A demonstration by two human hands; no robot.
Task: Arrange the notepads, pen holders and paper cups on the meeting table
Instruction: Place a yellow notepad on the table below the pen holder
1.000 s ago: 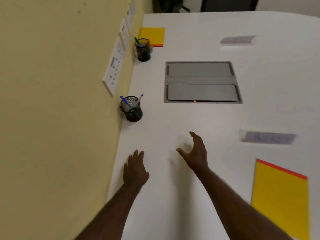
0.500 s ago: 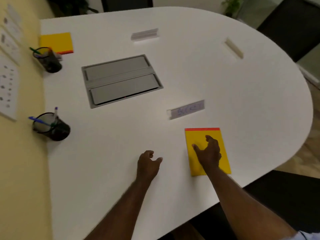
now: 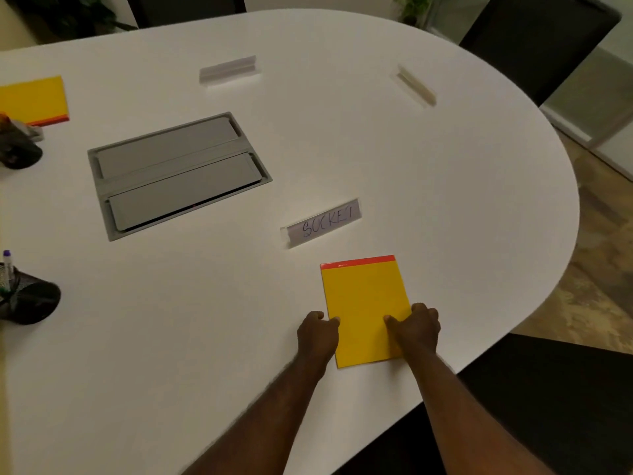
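Notepad [image 3: 363, 303] now between both hands, seemingly gripped.

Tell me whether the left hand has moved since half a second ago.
Yes. The left hand moved right across the table and now grips the left edge of the near yellow notepad, which it was clear of before.

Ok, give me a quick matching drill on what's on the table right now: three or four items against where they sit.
Things:
1. near yellow notepad
2. far yellow notepad
3. name card reading SOCKET
4. grey socket panel

Places:
A. set into the table's middle
B. far left edge of view
C. just beyond the near notepad
D. between left hand and right hand

Pairs: 1-D, 2-B, 3-C, 4-A
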